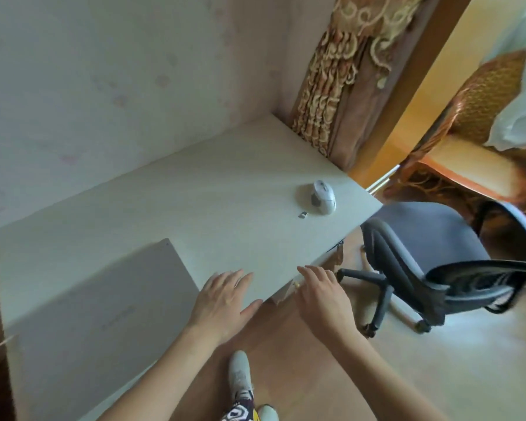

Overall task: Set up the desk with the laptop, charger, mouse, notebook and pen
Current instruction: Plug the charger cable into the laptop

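Note:
A closed silver laptop [104, 314] lies flat on the pale desk [170, 202], at its near left part. A white mouse [324, 196] sits near the desk's right end, with a small silver dongle [302, 214] beside it. My left hand [222, 299] hovers flat over the desk's front edge, just right of the laptop, fingers apart and holding nothing. Beyond that edge my right hand [324, 294] hangs above the floor, empty with its fingers spread. No charger, notebook or pen is in view.
A grey office chair [431, 262] stands on the floor to the right of the desk. A brown patterned curtain [331, 95] hangs at the desk's far right corner. The wall runs along the desk's back. My feet [240, 381] stand below the desk edge.

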